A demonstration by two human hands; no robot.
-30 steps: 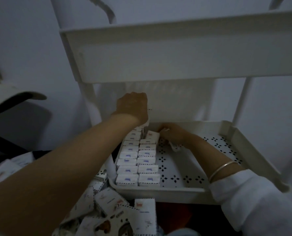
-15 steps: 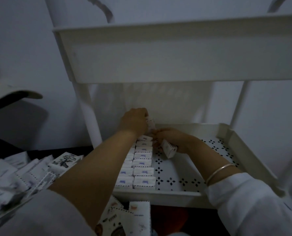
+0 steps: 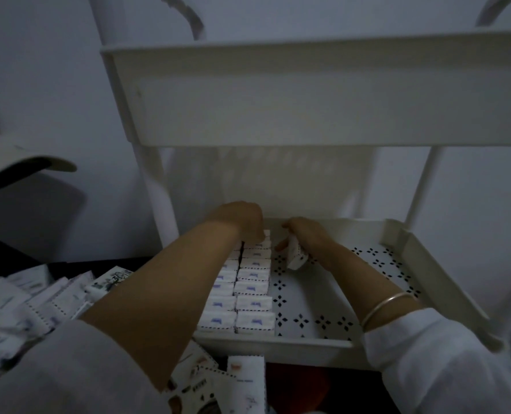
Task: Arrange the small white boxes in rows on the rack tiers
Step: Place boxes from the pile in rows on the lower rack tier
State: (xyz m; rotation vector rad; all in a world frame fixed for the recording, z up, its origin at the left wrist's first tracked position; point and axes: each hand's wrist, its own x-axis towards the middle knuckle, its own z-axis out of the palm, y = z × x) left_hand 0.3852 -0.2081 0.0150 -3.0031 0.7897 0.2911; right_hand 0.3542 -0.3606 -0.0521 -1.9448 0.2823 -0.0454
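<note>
At nine o'clock a loose heap of printed white cartons (image 3: 39,297) is waiting. The left hand (image 3: 240,218), raised a second ago, is now settling at twelve o'clock of the two rows of small white cardboard boxes (image 3: 249,289), fingers curled; gripping or pressing, I cannot tell. The right hand (image 3: 306,237) is still pinching a tilted white box (image 3: 296,256) above the perforated white rack tier (image 3: 337,283), probably opening a third row.

Two rack tiers: one upper tier (image 3: 308,94), one lower tier (image 3: 278,343). Along the lower tier's left edge, two rows of small white boxes: right row (image 3: 254,303), about eight; left row (image 3: 219,316), partly hidden. One loose box (image 3: 296,256) in the right hand (image 3: 308,237). One bangle (image 3: 385,306).
</note>
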